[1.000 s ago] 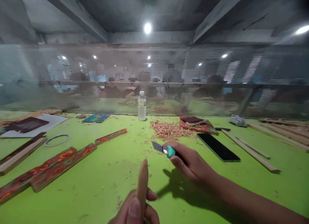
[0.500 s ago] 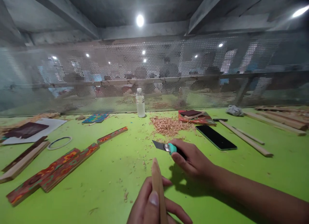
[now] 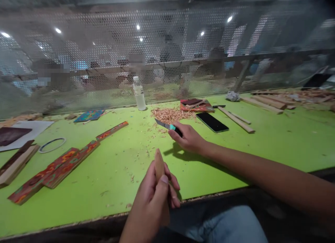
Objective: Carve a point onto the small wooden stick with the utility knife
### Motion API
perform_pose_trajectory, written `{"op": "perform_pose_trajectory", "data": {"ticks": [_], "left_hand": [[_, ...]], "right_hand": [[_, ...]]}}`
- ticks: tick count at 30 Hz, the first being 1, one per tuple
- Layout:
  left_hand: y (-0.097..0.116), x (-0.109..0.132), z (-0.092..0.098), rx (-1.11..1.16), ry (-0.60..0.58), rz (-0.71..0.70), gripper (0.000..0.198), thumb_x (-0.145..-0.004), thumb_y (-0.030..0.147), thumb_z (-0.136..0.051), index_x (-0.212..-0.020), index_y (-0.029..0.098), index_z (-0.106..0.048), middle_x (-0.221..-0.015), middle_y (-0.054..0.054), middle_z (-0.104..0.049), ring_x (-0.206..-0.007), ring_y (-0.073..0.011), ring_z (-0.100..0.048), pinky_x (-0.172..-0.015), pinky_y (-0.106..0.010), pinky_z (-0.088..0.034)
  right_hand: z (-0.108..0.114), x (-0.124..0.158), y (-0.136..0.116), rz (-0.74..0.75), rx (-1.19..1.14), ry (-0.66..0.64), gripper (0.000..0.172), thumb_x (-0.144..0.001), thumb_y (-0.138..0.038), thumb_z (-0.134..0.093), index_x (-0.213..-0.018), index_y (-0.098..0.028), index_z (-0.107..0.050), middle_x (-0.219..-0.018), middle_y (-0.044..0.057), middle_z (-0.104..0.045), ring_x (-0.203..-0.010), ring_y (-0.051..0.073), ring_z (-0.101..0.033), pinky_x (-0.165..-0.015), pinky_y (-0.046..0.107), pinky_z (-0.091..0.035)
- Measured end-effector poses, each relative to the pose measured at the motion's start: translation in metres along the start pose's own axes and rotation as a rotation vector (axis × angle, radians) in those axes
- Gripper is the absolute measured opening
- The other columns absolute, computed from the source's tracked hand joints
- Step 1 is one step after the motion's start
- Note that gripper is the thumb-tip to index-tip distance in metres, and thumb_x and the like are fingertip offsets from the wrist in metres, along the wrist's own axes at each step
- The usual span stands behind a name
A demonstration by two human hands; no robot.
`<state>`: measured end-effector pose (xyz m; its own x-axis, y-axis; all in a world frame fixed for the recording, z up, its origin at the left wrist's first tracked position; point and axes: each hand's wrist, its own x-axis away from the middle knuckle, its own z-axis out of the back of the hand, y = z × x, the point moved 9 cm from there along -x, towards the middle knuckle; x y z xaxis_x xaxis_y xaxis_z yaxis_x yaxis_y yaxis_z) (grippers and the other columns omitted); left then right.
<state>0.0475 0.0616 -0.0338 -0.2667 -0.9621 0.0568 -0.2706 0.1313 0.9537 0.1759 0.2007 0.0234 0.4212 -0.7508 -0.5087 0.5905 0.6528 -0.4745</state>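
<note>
My left hand (image 3: 154,194) is closed around a pointed wooden stick (image 3: 159,164), its tapered tip facing away from me near the table's front edge. Farther forward and to the right, my right hand (image 3: 187,135) grips a utility knife (image 3: 175,129) with a black and teal handle. Its dark blade is out and points left, apart from the stick. Just beyond the blade lies a heap of wood shavings (image 3: 171,114). A black phone (image 3: 212,122) rests to the right of my right hand.
A water bottle (image 3: 139,95) stands before a perforated screen (image 3: 110,75). Painted wooden strips (image 3: 70,164), a tape ring (image 3: 52,145) and a blue patterned board (image 3: 89,115) lie left. To the right are a hammer (image 3: 235,119), crumpled grey material (image 3: 232,96) and wooden sticks (image 3: 269,103).
The view has tilted down, bringing the table's front edge and my legs into sight. Both hands still hold the stick and the knife, apart from each other.
</note>
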Motion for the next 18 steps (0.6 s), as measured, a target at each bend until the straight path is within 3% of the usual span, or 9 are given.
{"op": "perform_pose_trajectory", "data": {"ticks": [8, 13, 15, 18], "left_hand": [[0.002, -0.013, 0.0, 0.004, 0.002, 0.015, 0.022, -0.102, 0.041, -0.055, -0.107, 0.02, -0.051, -0.08, 0.004, -0.063, -0.05, -0.0071, -0.054, -0.053, -0.021, -0.047], [0.001, -0.018, 0.005, 0.003, 0.027, -0.011, 0.025, -0.1, 0.044, -0.058, -0.103, 0.021, -0.048, -0.076, 0.006, -0.059, -0.045, -0.005, -0.048, -0.047, -0.018, -0.042], [0.002, -0.019, 0.006, -0.005, 0.026, -0.018, 0.024, -0.1, 0.043, -0.056, -0.102, 0.021, -0.048, -0.076, 0.006, -0.059, -0.045, -0.0048, -0.048, -0.047, -0.018, -0.042], [0.004, -0.019, 0.006, -0.021, 0.026, -0.027, 0.02, -0.101, 0.041, -0.053, -0.102, 0.022, -0.046, -0.076, 0.007, -0.058, -0.044, -0.0047, -0.046, -0.047, -0.019, -0.042]], "right_hand": [[-0.006, -0.005, -0.002, -0.029, -0.041, -0.047, 0.026, -0.103, -0.041, -0.067, -0.108, -0.016, -0.069, -0.097, 0.002, -0.072, -0.08, 0.016, -0.07, -0.074, 0.035, -0.059], [0.028, -0.004, -0.033, -0.08, -0.231, 0.044, 0.027, -0.1, -0.044, -0.069, -0.092, -0.018, -0.065, -0.078, -0.004, -0.059, -0.066, 0.013, -0.057, -0.066, 0.03, -0.051], [0.042, 0.019, -0.051, -0.138, -0.374, 0.094, 0.03, -0.096, -0.049, -0.072, -0.089, -0.021, -0.062, -0.074, -0.005, -0.054, -0.066, 0.013, -0.051, -0.064, 0.029, -0.045], [0.044, 0.086, -0.073, -0.291, -0.633, 0.152, 0.045, -0.099, -0.066, -0.059, -0.083, -0.024, -0.061, -0.062, -0.006, -0.044, -0.052, 0.012, -0.039, -0.049, 0.028, -0.037]]}}
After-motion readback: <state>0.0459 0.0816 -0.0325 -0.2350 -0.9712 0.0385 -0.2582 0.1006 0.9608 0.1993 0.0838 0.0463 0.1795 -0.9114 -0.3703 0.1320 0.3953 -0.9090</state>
